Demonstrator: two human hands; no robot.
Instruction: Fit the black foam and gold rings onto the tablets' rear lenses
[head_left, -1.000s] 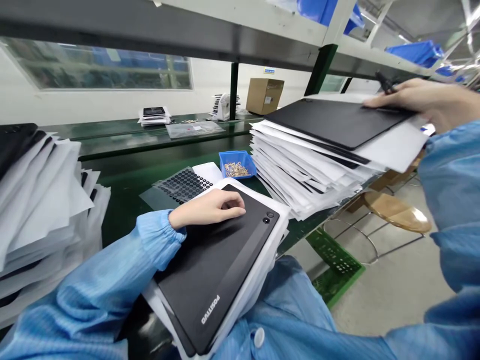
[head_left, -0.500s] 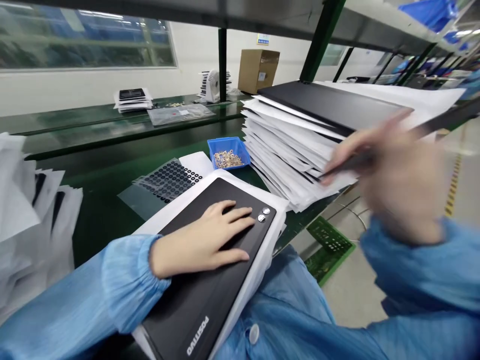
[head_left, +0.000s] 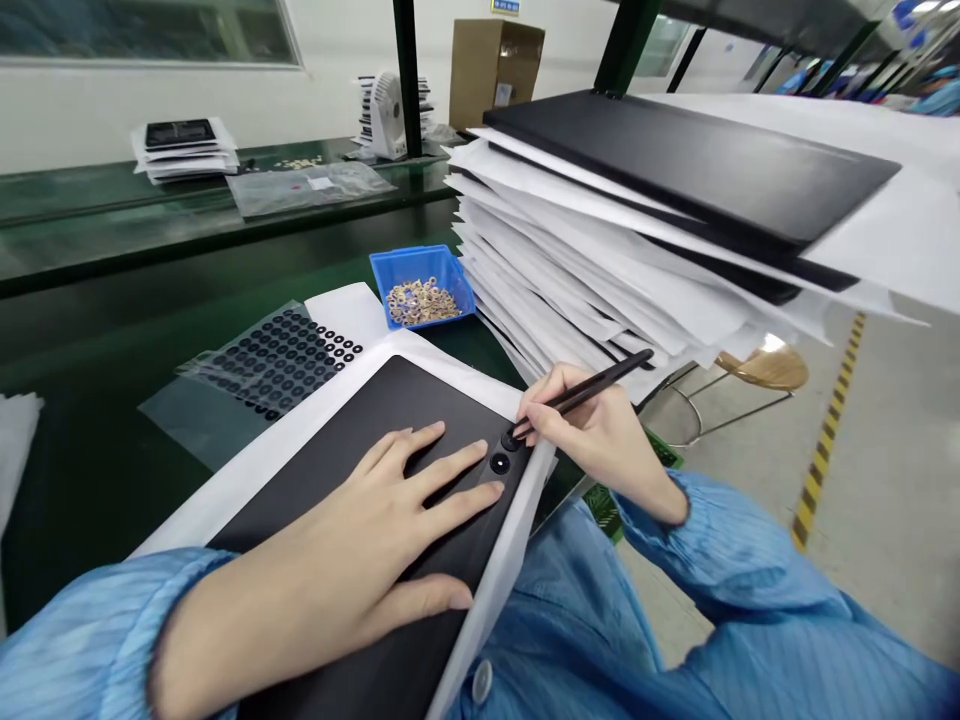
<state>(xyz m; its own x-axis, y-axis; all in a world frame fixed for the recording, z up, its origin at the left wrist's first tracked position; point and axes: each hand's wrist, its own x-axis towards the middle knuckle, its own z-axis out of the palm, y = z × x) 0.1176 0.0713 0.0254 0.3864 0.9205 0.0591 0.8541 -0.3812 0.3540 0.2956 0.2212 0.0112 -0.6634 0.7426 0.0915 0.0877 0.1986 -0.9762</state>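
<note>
A black tablet back cover [head_left: 405, 395] lies on white sheets along the near edge of the bench. Spread flat on it is my left hand [head_left: 360, 560], fingers apart, their tips just left of the two round camera holes [head_left: 500, 462]. My right hand [head_left: 592, 425] pinches a pair of black tweezers [head_left: 600, 385]. The tweezer tips touch or nearly touch the upper hole at the cover's corner. Behind the cover lies a clear sheet with rows of black ring stickers [head_left: 277, 355]. A blue tray [head_left: 409, 262] of small tan rings stands beyond it.
A tall stack of white sheets [head_left: 555, 250] with black covers between them rises at the right, topped by a black cover [head_left: 675, 160]. A cardboard box [head_left: 480, 75], a small white fan [head_left: 388, 115] and a plastic bag [head_left: 307, 188] are at the back. A stool [head_left: 765, 368] stands right.
My right hand has swung left and down from beside the stack to the cover's corner with the tweezers. The camera holes looked silvery and now look dark. My left hand stays on the cover.
</note>
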